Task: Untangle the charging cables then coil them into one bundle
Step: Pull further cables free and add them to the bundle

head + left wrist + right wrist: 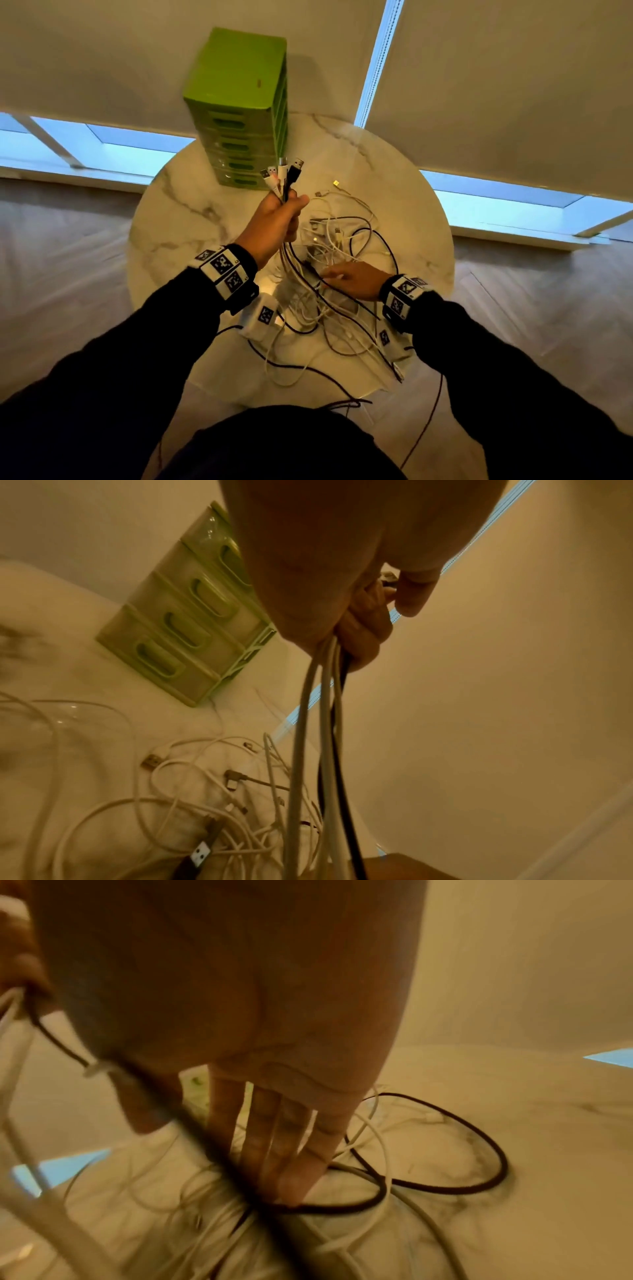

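My left hand (279, 214) is raised above the round marble table (178, 219) and grips several cable ends (282, 173), white and black, with their plugs sticking up out of the fist. From that fist the held cables (322, 737) hang down to a tangled heap of white and black cables (337, 260) on the table. My right hand (349, 279) lies low over the heap with its fingers (270, 1139) straight and slightly spread, their tips touching a black cable (342, 1206). It grips nothing.
A green stack of small drawers (239, 109) stands at the table's far side, just beyond the left hand. Some cables (301, 371) hang over the table's near edge toward my body. Window blinds fill the background.
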The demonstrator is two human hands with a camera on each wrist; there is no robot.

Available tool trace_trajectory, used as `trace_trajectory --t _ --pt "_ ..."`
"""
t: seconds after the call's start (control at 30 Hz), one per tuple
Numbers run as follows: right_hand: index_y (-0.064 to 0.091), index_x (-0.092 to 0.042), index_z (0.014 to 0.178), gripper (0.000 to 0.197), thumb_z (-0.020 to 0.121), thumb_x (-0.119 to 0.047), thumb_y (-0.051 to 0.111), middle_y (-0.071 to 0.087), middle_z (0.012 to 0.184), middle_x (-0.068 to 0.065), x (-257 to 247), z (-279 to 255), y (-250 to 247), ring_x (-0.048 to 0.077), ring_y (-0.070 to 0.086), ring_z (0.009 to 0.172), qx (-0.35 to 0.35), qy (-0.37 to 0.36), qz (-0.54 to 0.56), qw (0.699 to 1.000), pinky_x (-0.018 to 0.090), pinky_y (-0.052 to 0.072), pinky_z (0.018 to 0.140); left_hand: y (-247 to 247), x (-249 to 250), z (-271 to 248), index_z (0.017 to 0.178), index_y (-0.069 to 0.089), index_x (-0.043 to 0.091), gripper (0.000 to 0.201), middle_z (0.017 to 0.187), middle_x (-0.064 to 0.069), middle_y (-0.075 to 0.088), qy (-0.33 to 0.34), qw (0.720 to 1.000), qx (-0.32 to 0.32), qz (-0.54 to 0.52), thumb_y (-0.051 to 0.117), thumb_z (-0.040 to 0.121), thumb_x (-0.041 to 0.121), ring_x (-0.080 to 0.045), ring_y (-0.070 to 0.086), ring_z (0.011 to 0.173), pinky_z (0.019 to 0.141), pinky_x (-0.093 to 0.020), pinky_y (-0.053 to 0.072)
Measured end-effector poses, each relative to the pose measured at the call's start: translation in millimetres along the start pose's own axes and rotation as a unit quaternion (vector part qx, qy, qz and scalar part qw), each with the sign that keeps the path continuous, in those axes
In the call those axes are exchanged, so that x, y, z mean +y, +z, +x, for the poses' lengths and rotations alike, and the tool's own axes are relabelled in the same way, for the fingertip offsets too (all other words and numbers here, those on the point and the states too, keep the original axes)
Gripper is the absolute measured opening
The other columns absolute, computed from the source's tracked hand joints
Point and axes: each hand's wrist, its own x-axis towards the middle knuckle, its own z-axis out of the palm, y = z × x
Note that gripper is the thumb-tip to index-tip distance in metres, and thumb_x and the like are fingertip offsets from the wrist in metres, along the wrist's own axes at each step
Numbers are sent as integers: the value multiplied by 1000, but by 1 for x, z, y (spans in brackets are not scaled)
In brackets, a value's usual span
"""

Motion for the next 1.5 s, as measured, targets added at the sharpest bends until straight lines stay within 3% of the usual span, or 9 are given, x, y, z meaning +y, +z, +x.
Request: trace_trajectory --t 0.13,0.23,0.43,0.67,0.9,1.1,1.33,1.43,1.5 --pt "46 -16 143 47 100 -32 54 63 118 13 17 28 -6 34 60 110 136 32 27 990 38 47 91 -7 -3 -4 74 33 25 36 58 9 23 -8 1000 20 6 48 104 12 -7 22 46 45 -22 22" --pt "61 -12 120 28 97 -28 55 68 112 15 25 44 -19 34 62 106 175 78 -5 981 38 49 87 -11 -7 -4 75 34 24 34 57 8 25 -18 999 38 13 49 104 13 -8 23 47 46 -22 24" --pt "69 -14 81 22 84 -35 73 69 88 4 9 59 4 20 62 83 52 45 -61 996 30 48 72 -11 -17 -1 77 36 21 31 57 4 28 -25 997 55 47 53 103 16 -12 26 49 49 -25 29" --pt "56 -14 90 11 95 -22 51 62 110 16 11 58 15 33 60 103 41 48 -108 992 37 47 84 -15 -29 -3 77 37 22 31 59 3 26 -43 996 59 42 55 102 18 -12 24 50 50 -27 26" --pt "44 -23 99 27 87 -32 66 61 117 13 21 48 -22 33 59 109 87 133 -49 986 31 38 76 -18 -33 -12 78 37 22 30 59 2 27 -48 996 64 49 55 102 18 -14 24 51 51 -28 26" --pt "65 -6 108 49 98 -48 42 67 113 19 19 77 -20 37 62 106 145 199 -26 969 37 48 83 -19 -33 -19 78 39 21 29 60 0 27 -52 995 62 49 56 101 18 -14 26 52 52 -29 28" --pt "62 -5 118 39 95 -35 54 61 129 21 10 97 -13 39 58 119 162 225 -44 960 40 49 93 -30 -39 -30 77 39 19 29 59 -1 31 -47 993 69 78 56 101 17 -13 31 49 50 -25 34" --pt "63 -9 103 25 96 -31 54 66 114 17 5 89 -24 37 60 110 216 176 7 960 38 46 88 -36 -42 -30 77 39 20 30 59 -1 30 -48 994 71 67 56 101 18 -13 30 50 51 -26 33" --pt "57 -18 89 13 96 -29 57 65 89 4 -4 78 -39 28 60 89 265 97 85 955 32 42 75 -39 -44 -29 77 39 21 30 60 -1 29 -47 995 72 59 56 101 18 -14 30 52 53 -28 33"
